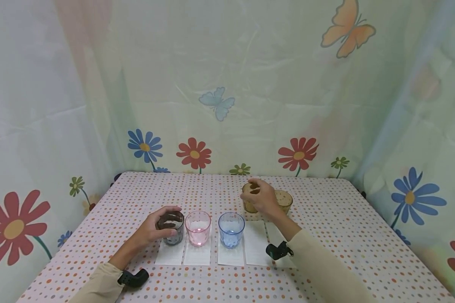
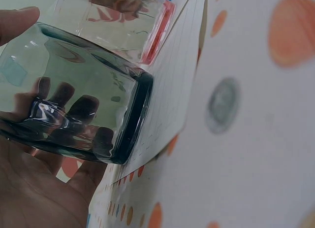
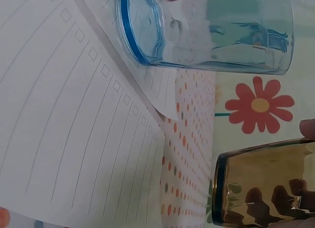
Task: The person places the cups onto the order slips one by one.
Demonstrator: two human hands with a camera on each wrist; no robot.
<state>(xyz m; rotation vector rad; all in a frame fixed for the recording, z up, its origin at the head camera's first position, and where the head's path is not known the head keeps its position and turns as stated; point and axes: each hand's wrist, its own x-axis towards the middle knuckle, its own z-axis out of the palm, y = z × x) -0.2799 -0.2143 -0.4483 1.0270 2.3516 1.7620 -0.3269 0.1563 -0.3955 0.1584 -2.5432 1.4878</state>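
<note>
My left hand [image 1: 150, 229] curls round a smoky grey glass [image 1: 177, 238], thumb on its near side and fingertips visible through its wall in the left wrist view. The glass stands upright over the leftmost paper sheet. Immediately to its right is a pink glass [image 1: 198, 232], followed by a blue glass [image 1: 231, 232], both upright on sheets. Farther back, my right hand [image 1: 266, 198] grips an amber glass [image 1: 247, 206], whose lower part shows in the right wrist view with fingers behind it. A second amber glass [image 1: 285, 199] stands just right of that hand, partly hidden by it.
Lined paper sheets [image 1: 255, 244] lie in a row along the table's middle; the right forearm covers part of the rightmost ones. A dotted cloth covers the table [image 1: 197, 284]. Behind it hangs a floral curtain [image 1: 167, 109], with more curtain at both sides.
</note>
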